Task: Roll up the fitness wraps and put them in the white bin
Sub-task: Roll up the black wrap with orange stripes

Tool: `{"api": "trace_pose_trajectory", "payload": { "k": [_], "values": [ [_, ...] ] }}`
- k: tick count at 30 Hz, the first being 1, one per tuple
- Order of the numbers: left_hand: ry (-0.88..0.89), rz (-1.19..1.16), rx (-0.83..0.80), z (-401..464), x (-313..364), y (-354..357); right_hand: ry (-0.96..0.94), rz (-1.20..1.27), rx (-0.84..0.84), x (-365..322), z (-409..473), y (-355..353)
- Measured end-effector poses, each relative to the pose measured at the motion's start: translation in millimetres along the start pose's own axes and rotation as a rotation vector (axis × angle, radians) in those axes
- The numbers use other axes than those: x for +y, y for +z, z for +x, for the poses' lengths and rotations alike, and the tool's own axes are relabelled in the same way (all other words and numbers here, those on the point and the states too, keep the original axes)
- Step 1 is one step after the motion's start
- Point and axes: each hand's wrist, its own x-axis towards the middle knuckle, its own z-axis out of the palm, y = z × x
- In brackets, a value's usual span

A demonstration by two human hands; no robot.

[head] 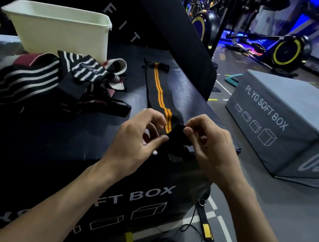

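Black elastic wrap with orange stripes [162, 92] lies lengthwise at centre frame on the plyo box [47, 134]; I judge it soft and light. My left hand [141, 136] and right hand [207, 145] pinch its near end, where rolling should begin. White bin [60, 31] waits upper left, behind striped wraps [36, 76].

A black wrap with two orange stripes [160, 88] lies stretched flat on the dark worktop [47, 134]. Left of it is a loose pile of black-and-white striped wraps [42, 77]. The white bin [60, 29] stands upright behind the pile.
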Motion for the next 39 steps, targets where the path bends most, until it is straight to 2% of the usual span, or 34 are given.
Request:
{"api": "trace_pose_trajectory", "payload": {
  "k": [6,11,17,22,25,28,32,35,39],
  "values": [
    [0.042,0.165,-0.148,4,-18,4,0.02,0.031,-0.017,0,1,7],
    [0.068,0.343,-0.138,4,-15,7,-0.047,-0.094,-0.006,-3,2,5],
    [0.052,0.321,-0.15,4,-13,6,0.071,0.109,-0.221,-2,-3,-7],
    [0.12,0.188,-0.019,-4,-3,-4,0.16,0.105,-0.04,3,-4,-7],
    [0.275,0.234,-0.149,-12,-3,-9,0.237,0.193,0.025,3,-2,-5],
    [0.351,0.448,-0.219,-16,-10,6,0.253,0.268,0.037,-1,0,-1],
    [0.336,0.534,-0.082,-16,-12,22,0.293,0.355,0.018,-3,1,3],
    [0.355,0.561,-0.039,-15,-14,25,0.329,0.362,0.035,0,5,6],
    [0.335,0.534,-0.041,-14,-17,23,0.385,0.494,0.202,9,20,9]
  ]
}}
